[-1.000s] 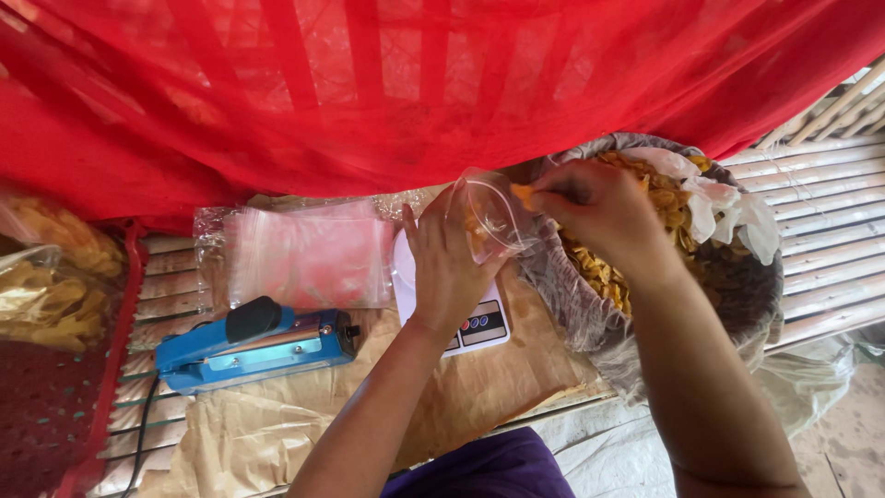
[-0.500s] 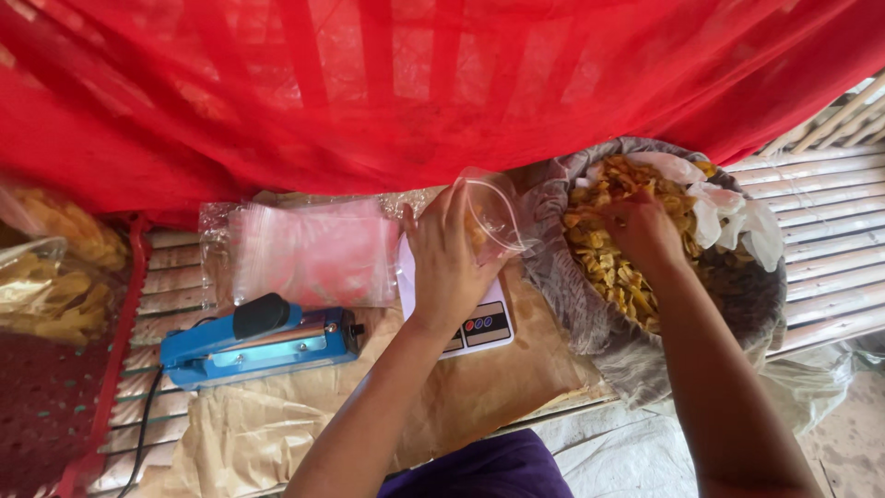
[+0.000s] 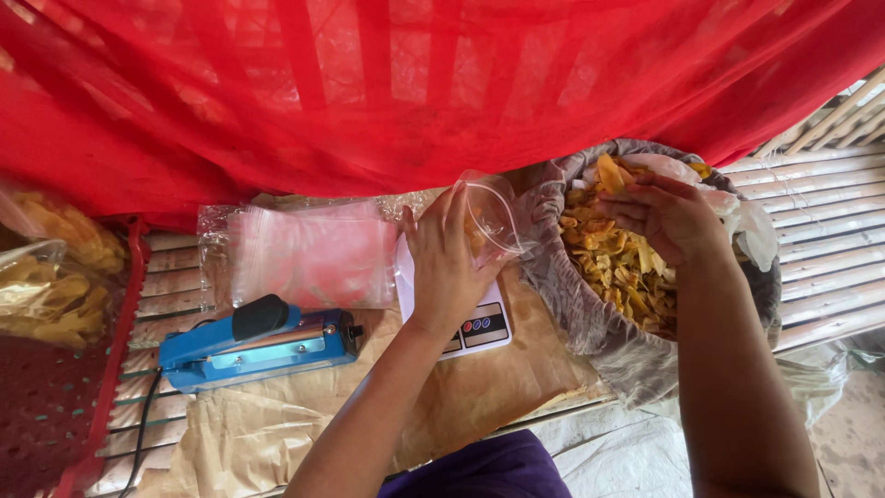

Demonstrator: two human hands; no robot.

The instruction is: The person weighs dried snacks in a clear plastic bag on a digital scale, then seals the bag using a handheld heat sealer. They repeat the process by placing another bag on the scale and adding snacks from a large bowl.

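Bagging chips over scale, red netting above.
Left hand (image 3: 449, 263) grips open clear bag (image 3: 490, 217) upright above white scale (image 3: 475, 325); right hand (image 3: 666, 214) cupped around yellow chips (image 3: 616, 267) in lined basket (image 3: 608, 343), just right of bag.

A blue heat sealer (image 3: 253, 346) with a black handle lies at eight o'clock on crumpled brown paper (image 3: 277, 433), its black cord (image 3: 140, 433) trailing toward seven o'clock. Just above it, at nine to ten o'clock, rests a stack of empty clear plastic bags (image 3: 304, 256). A white digital scale (image 3: 475, 327) sits near the centre, partly hidden. At the far nine o'clock edge, a red perforated crate (image 3: 55, 406) touches filled bags of yellow chips (image 3: 46, 277). Red netting (image 3: 415, 83) drapes across twelve o'clock. Pale slatted boards (image 3: 830, 231) show at three o'clock.
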